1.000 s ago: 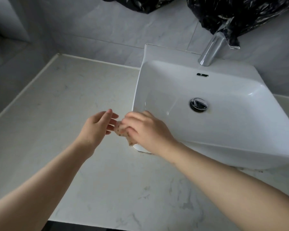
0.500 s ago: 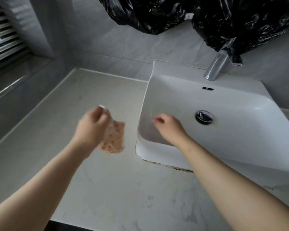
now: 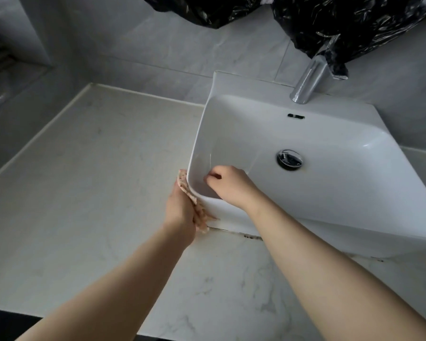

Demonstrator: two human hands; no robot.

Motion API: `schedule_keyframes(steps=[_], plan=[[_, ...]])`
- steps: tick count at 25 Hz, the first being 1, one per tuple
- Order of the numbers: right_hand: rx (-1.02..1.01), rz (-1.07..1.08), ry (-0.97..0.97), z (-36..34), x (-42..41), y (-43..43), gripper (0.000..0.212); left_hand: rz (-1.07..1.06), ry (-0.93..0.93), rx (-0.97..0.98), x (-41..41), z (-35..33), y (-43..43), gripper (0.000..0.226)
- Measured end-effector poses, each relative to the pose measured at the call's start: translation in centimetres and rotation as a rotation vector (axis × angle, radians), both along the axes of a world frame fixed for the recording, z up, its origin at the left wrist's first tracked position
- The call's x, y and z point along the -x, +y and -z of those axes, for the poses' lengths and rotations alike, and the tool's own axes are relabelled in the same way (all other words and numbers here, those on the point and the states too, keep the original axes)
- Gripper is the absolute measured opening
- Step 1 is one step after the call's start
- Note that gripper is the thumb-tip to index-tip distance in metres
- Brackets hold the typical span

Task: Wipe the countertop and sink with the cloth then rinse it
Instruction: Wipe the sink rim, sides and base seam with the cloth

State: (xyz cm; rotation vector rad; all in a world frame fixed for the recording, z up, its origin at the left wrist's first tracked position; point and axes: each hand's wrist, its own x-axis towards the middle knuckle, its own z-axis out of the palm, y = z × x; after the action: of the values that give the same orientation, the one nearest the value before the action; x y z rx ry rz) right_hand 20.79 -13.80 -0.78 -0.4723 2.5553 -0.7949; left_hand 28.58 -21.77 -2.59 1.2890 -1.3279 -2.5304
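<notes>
Cloth pressed to the sink's outer corner.
The left hand (image 3: 180,212) clamps the speckled cloth (image 3: 194,205) flat against the outside wall of the sink (image 3: 330,193), just above the countertop (image 3: 84,193). Across the rim from that grip, the right hand (image 3: 229,185) rests inside the basin, fingers curled on nothing, with the drain (image 3: 290,159) beyond and the tap (image 3: 308,81) further back.

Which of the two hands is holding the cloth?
The left hand presses the cloth against the sink's outer corner. The right hand rests inside, holding nothing visible.
</notes>
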Motion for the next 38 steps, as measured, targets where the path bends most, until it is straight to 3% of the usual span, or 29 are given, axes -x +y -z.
schedule_keyframes(steps=[2, 5, 7, 8, 10, 13, 16, 19, 22, 25, 27, 29, 31, 34, 36, 38], plan=[[-0.012, -0.011, 0.026, 0.2, 0.1, -0.1, 0.024, 0.036, 0.083, 0.003, -0.7, -0.2, 1.2, 0.045], [-0.042, -0.016, 0.034, 0.4, 0.1, -0.2, 0.024, -0.039, 0.254, 0.139, -0.1, -0.2, 1.5, 0.032], [-0.087, -0.036, 0.021, 0.5, 0.3, -0.2, 0.022, 0.016, 0.198, 0.267, 1.7, -0.2, -0.5, 0.037], [-0.122, -0.053, 0.009, 0.7, 0.5, -0.3, 0.02, 0.08, 0.157, 0.24, 2.4, -0.4, -1.4, 0.041], [-0.18, -0.078, -0.027, 1.1, 0.8, -0.4, 0.031, 0.196, 0.202, 0.142, 1.8, -0.1, -2.2, 0.044], [-0.138, -0.08, -0.093, 1.7, 1.1, -0.7, 0.048, 0.28, 0.371, 0.223, -0.7, 2.0, -0.8, 0.049], [-0.14, -0.083, -0.088, 2.1, 1.2, -0.7, 0.053, 0.282, 0.201, 0.275, -0.3, 2.8, -0.7, 0.07], [-0.143, -0.063, -0.085, 2.1, 1.1, -0.6, 0.047, 0.263, 0.093, 0.204, 0.6, 2.8, -1.2, 0.066], [-0.136, -0.051, -0.083, 2.1, 1.3, -0.4, 0.041, 0.115, 0.188, 0.186, -0.6, 2.3, 1.4, 0.058], [-0.136, -0.057, -0.076, 2.3, 1.3, -0.6, 0.041, -0.06, 0.316, 0.316, -0.4, 2.5, 1.8, 0.042], [-0.137, -0.061, -0.069, 2.3, 1.4, -0.6, 0.043, 0.008, 0.301, 0.32, 2.1, 2.2, -0.6, 0.041], [-0.13, -0.064, -0.07, 2.3, 1.3, -0.6, 0.043, 0.205, 0.187, 0.196, 4.1, 0.6, -3.3, 0.047], [-0.128, -0.075, -0.073, 2.2, 1.3, -0.6, 0.04, 0.371, 0.135, 0.269, 3.8, -0.2, -3.9, 0.049], [-0.124, -0.07, -0.078, 2.0, 1.4, -0.6, 0.041, 0.333, 0.19, 0.43, 1.3, -0.2, -2.5, 0.034], [-0.123, -0.075, -0.074, 2.1, 1.3, -0.7, 0.035, 0.306, 0.185, 0.428, 2.3, 0.1, -2.9, 0.037], [-0.124, -0.081, -0.072, 2.1, 1.3, -0.7, 0.026, 0.341, 0.064, 0.516, 5.5, -0.4, -3.8, 0.05]])
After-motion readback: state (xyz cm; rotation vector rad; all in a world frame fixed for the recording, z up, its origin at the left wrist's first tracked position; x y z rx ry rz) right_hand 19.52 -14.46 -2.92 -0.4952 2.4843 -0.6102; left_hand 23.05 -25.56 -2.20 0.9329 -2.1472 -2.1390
